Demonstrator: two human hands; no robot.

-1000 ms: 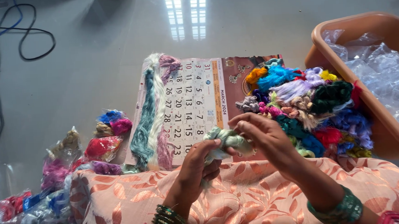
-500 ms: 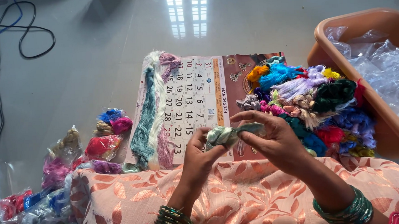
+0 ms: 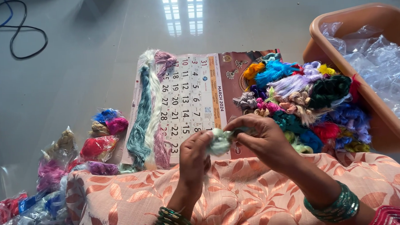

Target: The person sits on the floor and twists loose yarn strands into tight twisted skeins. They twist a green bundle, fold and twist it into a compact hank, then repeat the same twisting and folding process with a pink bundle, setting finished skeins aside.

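A pale green thread bundle (image 3: 219, 141) sits pinched between the left hand (image 3: 194, 156) and right hand (image 3: 263, 139), above a calendar (image 3: 199, 99).

Clear plastic packets of coloured thread (image 3: 53, 179) at left, crumpled clear wrappers (image 3: 380, 71) in tub (image 3: 341, 20)

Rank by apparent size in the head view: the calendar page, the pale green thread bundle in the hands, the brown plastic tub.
1. calendar page
2. brown plastic tub, cut off by the frame, so its rank against the calendar is unsure
3. pale green thread bundle
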